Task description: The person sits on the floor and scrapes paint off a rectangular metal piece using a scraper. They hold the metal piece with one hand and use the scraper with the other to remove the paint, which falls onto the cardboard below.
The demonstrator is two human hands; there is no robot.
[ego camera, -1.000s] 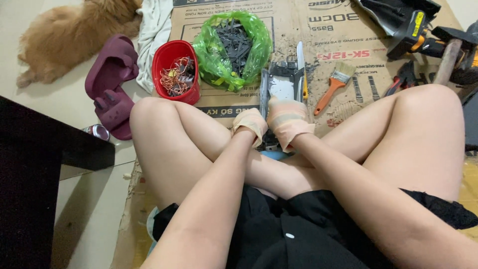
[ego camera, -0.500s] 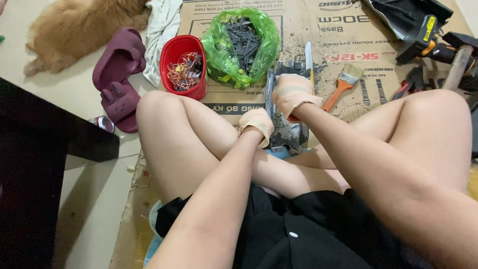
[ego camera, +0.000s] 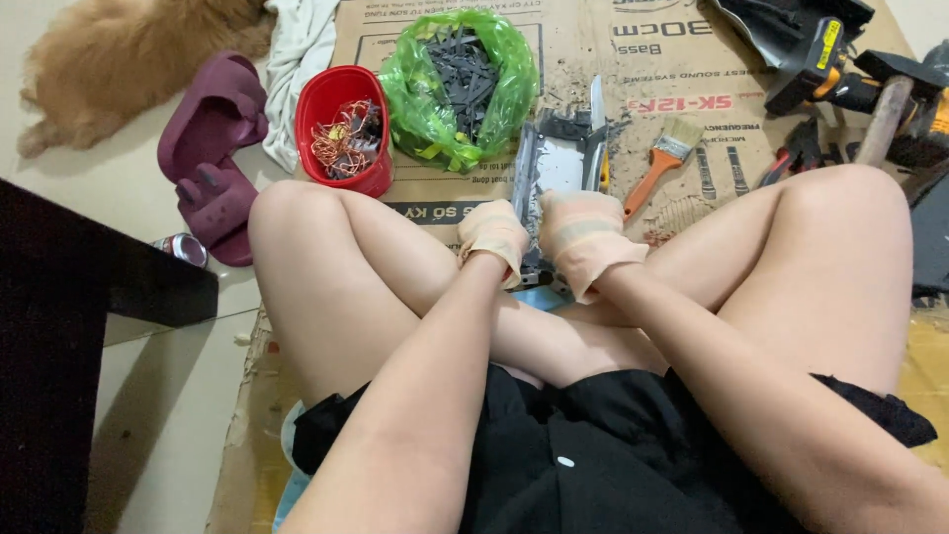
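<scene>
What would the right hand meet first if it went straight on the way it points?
The right hand already lies on the grey metal frame. Straight ahead it would follow that frame toward the cardboard; depth is unclear.

I see thin, matt beige rubber-like gloves on the left hand (ego camera: 494, 235) and right hand (ego camera: 585, 237). The part (ego camera: 560, 163) between them is dull grey metal. The sheet (ego camera: 613, 69) beneath is matt brown cardboard, dusted with grit. The tub (ego camera: 341, 99) is glossy red plastic; the bag (ego camera: 504, 59) is shiny green film. The brush (ego camera: 657, 163) has a smooth orange handle. The sandals (ego camera: 213, 148) are matt maroon foam.
</scene>
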